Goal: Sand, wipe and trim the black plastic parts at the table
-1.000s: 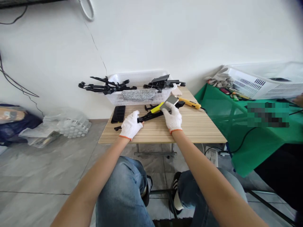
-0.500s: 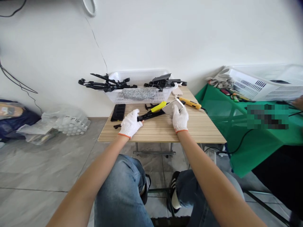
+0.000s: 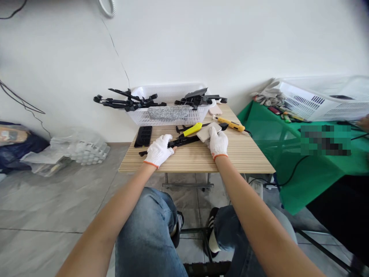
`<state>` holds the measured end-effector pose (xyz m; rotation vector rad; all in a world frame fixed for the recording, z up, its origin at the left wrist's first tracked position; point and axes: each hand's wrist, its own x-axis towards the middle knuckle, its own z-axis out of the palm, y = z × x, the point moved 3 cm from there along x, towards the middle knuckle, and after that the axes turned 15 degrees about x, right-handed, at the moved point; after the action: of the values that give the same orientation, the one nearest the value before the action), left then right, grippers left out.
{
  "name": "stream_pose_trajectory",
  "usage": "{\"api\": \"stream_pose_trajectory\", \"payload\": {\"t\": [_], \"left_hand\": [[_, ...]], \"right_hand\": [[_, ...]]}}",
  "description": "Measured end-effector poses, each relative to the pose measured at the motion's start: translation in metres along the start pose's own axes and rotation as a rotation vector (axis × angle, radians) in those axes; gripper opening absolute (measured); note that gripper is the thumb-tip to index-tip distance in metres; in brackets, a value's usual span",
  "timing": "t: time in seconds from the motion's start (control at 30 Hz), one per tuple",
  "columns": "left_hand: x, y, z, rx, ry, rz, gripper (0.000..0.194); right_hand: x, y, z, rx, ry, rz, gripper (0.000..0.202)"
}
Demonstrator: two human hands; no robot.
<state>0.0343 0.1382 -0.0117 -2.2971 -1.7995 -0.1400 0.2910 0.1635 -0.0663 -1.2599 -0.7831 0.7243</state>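
Observation:
My left hand [image 3: 159, 149], in a white knit glove with an orange cuff, is closed around a long, thin black plastic part [image 3: 188, 141] low over the table. My right hand [image 3: 218, 143], gloved the same way, grips a flat, squarish off-white pad [image 3: 205, 132]. The pad lies over the right end of the black part; whether they touch is hard to see. Just beyond, a bright yellow handle [image 3: 192, 130] rests among dark pieces. An orange-yellow pen-shaped tool [image 3: 232, 125] with a cord lies to the right of the pad.
Behind my hands stands a white basket [image 3: 170, 120] with black plastic parts [image 3: 131, 102] and a grey speckled cloth [image 3: 169, 112] over its rim. A black slab [image 3: 143, 136] lies at the table's left. On the right, a green-covered table [image 3: 265, 127] holds another white basket [image 3: 305, 102] and gloves [image 3: 269, 97].
The pad in my right hand has tipped from a raised, bright angle to lie flatter over the black part. My left hand keeps its hold and has hardly moved.

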Motion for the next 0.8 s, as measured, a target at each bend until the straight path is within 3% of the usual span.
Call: {"api": "stream_pose_trajectory", "payload": {"t": [0.1,0.33,0.53,0.7,0.8], "left_hand": [[0.0,0.0,0.001,0.01,0.015,-0.002,0.041],[0.001,-0.003,0.003,0.039,0.022,-0.003,0.039],[0.0,-0.004,0.002,0.047,0.031,0.008,0.037],[0.001,-0.004,0.004,0.054,0.027,0.022,0.036],[0.002,-0.004,0.004,0.059,0.024,0.028,0.034]], "right_hand": [[0.0,-0.002,-0.006,0.071,0.167,0.007,0.052],[-0.012,-0.018,0.002,0.131,0.026,0.151,0.036],[-0.013,-0.024,-0.001,0.224,0.198,0.136,0.035],[-0.017,-0.027,0.003,0.089,-0.024,0.16,0.031],[-0.019,-0.027,0.004,0.077,-0.046,0.143,0.033]]}}
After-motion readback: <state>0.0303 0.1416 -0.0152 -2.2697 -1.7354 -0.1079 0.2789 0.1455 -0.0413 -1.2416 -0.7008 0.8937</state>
